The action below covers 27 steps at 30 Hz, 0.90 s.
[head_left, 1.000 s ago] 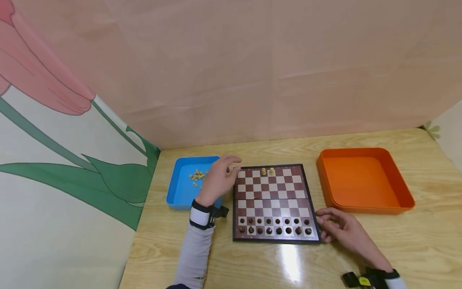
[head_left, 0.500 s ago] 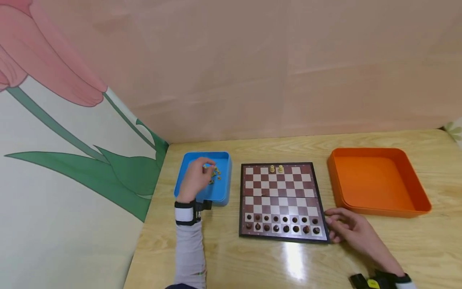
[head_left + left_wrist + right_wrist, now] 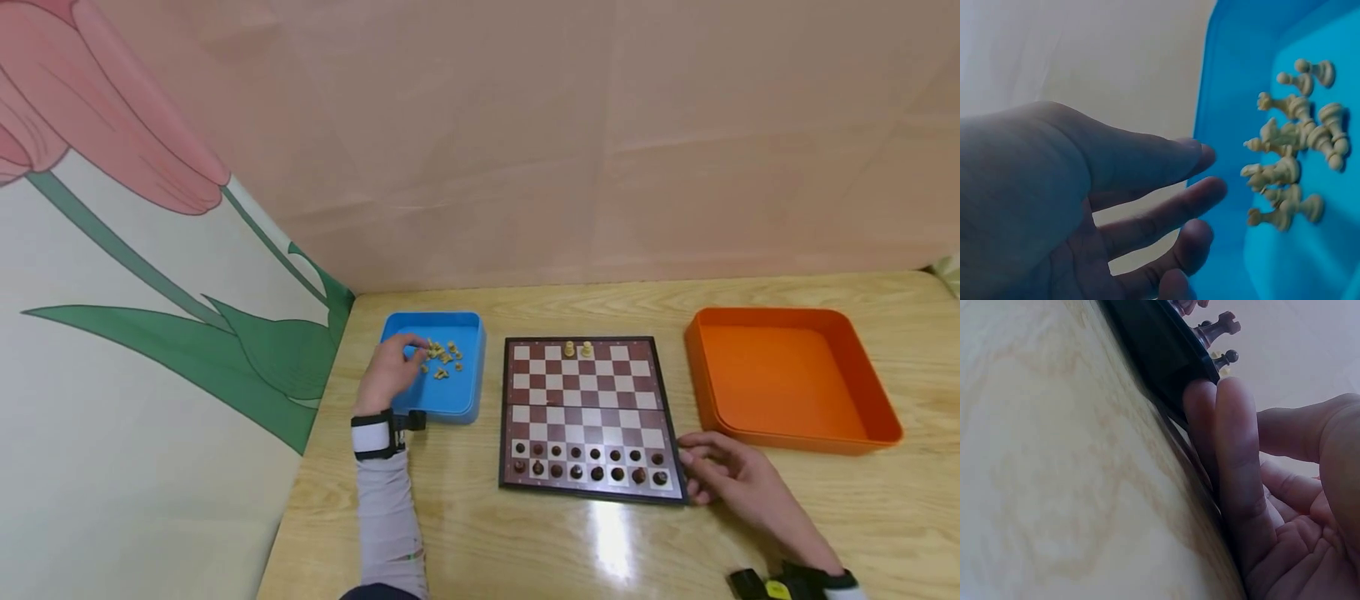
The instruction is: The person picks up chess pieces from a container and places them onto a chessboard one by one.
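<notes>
Over the left side of a blue tray (image 3: 470,408) hovers my left hand (image 3: 390,371), fingers loosely bent and nothing between them. Several cream chess pieces (image 3: 1285,137) lie heaped in that tray, just beyond its fingertips in the left wrist view. My right hand (image 3: 738,479) rests beside the near right corner of a chessboard (image 3: 588,417), its fingertips (image 3: 1235,403) touching the board's black edge. Two rows of dark chess pieces (image 3: 597,472) stand on the board's near side. Two cream chess pieces (image 3: 578,349) stand on the far row.
An orange tray (image 3: 795,442) sits to the right of the board, close beyond my right hand. All of it stands on a wooden table (image 3: 510,542). A wall (image 3: 525,167) rises behind the table's far edge, and a flower-painted wall (image 3: 150,417) borders the left.
My left hand has moved left from the board's far left corner to the blue tray. The right hand stays at the board's corner. The head view has shifted slightly.
</notes>
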Motion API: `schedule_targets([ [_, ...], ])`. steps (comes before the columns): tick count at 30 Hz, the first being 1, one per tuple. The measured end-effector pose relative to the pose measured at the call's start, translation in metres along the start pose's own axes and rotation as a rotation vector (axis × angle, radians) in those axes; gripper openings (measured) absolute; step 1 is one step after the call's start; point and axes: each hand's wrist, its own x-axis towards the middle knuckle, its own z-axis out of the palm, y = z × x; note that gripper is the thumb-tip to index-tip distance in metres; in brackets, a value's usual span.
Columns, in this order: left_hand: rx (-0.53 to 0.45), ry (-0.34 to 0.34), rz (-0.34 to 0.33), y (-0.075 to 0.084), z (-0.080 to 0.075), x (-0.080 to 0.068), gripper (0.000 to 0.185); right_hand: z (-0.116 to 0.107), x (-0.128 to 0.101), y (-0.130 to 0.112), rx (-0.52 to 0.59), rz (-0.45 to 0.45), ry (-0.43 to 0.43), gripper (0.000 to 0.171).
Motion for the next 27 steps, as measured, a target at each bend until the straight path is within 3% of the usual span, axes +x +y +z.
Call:
schedule_targets([
  [9, 0.046, -0.038, 0.038, 0.009, 0.016, 0.006, 0.024, 0.002, -0.002, 0.000, 0.022, -0.026, 0.007, 0.044],
  [18, 0.068, -0.041, 0.082, 0.017, 0.022, 0.010, 0.025, 0.003, -0.001, -0.002, 0.015, 0.014, 0.002, 0.048],
  [23, 0.094, -0.063, -0.001, 0.019, 0.023, 0.008, 0.023, 0.002, -0.001, -0.003, 0.018, 0.010, -0.001, 0.047],
  [27, 0.104, -0.082, -0.029, 0.021, 0.023, 0.007, 0.026, 0.001, -0.002, -0.003, 0.028, -0.007, 0.004, 0.046],
])
